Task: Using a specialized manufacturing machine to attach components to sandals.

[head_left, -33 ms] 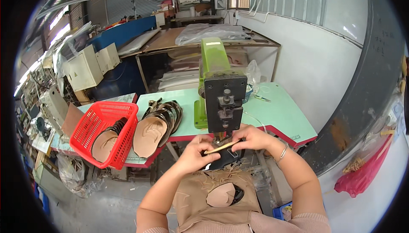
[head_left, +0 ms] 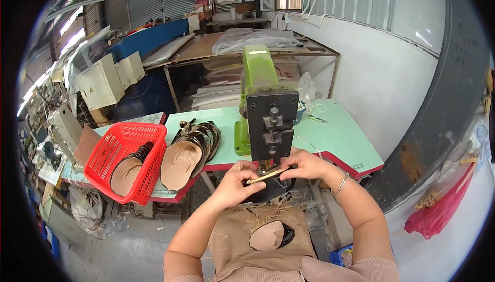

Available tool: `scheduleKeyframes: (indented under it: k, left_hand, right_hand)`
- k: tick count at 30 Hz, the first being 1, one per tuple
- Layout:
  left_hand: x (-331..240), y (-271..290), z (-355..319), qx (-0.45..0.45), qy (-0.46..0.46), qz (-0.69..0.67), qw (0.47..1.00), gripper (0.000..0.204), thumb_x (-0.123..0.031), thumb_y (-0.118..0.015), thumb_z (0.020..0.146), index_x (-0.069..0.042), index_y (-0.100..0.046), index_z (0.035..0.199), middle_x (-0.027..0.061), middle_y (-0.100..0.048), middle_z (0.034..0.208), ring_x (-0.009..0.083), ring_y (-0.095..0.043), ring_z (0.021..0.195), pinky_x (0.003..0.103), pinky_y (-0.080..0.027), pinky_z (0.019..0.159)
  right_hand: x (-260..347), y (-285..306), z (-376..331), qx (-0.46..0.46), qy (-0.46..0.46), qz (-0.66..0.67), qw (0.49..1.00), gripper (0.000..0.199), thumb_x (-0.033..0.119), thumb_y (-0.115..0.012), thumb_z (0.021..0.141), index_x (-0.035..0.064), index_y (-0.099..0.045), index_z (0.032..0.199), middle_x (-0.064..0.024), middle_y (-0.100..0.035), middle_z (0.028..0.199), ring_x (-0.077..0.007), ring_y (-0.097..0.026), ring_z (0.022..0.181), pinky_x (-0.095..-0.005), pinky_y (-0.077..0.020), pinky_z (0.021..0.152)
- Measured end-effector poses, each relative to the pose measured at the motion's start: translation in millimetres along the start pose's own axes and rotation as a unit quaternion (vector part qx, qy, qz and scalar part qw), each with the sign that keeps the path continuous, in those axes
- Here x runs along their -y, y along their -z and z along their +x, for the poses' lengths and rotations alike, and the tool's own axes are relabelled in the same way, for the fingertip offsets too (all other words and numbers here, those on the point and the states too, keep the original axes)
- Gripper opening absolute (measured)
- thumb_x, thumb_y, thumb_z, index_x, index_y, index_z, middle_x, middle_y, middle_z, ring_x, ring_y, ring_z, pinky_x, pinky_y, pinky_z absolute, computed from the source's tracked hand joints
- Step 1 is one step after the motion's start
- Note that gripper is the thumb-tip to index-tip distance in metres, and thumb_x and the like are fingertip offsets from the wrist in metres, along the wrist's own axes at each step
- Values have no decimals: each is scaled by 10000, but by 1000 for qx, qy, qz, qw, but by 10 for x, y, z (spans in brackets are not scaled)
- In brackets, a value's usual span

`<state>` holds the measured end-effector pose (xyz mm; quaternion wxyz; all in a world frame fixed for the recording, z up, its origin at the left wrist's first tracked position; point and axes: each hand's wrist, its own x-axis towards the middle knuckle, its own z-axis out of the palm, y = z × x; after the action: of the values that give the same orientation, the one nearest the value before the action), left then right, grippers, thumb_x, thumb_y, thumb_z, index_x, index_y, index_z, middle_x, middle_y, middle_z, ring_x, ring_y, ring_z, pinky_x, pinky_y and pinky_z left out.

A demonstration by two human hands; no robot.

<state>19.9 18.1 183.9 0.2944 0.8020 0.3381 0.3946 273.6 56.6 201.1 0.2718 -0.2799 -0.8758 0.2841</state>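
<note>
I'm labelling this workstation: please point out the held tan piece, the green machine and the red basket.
Held tan piece (head_left: 267,176): head view, middle of its edge.
Green machine (head_left: 259,119): head view, black front plate.
Red basket (head_left: 150,172): head view, right wall.

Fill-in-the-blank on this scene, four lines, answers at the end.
1. The left hand and right hand hold a thin tan piece below the machine's ____ front plate.
2. Behind that plate, the machine's arm is painted ____.
3. A bracelet circles the person's ____ wrist.
4. The perforated plastic basket beside the stack of shoe pieces is coloured ____.

Missing words: black; green; right; red.
</note>
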Motion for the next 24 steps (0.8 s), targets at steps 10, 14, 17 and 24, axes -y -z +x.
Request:
scheduleKeyframes:
  k: [10,14,17,24]
  left_hand:
    - [22,66,109,16,46,-45,998,211,-207,-748,702,-27,-668,777,125,-539,987,244,-541,964,332,-433,821]
    - [74,236,102,33,13,-26,999,203,-183,-765,692,-31,-656,772,95,-538,998,219,-525,967,319,-407,855]
    - [63,341,130,74,39,-39,996,197,-174,-762,697,-31,-653,778,83,-534,1001,202,-519,957,312,-403,851]
    - [201,482,130,128,6,-74,989,198,-173,-759,711,-36,-646,799,77,-536,1030,195,-514,982,317,-393,882]
  right_hand:
    - [-92,68,67,27,-16,36,999,231,276,-739,724,70,-682,810,-35,-600,840,-194,-472,928,-308,-384,828]
    - [9,-32,121,15,-50,72,996,231,270,-753,708,67,-685,793,-81,-592,1003,-227,-467,1047,-338,-391,904]
    - [-33,-137,149,-15,-48,116,992,277,254,-770,692,51,-672,853,-109,-561,1123,-239,-461,1134,-359,-396,950]
    - [135,-232,204,-27,-58,203,977,665,184,-792,677,15,-464,1231,-106,-533,1209,-170,-559,1034,-320,-462,888]
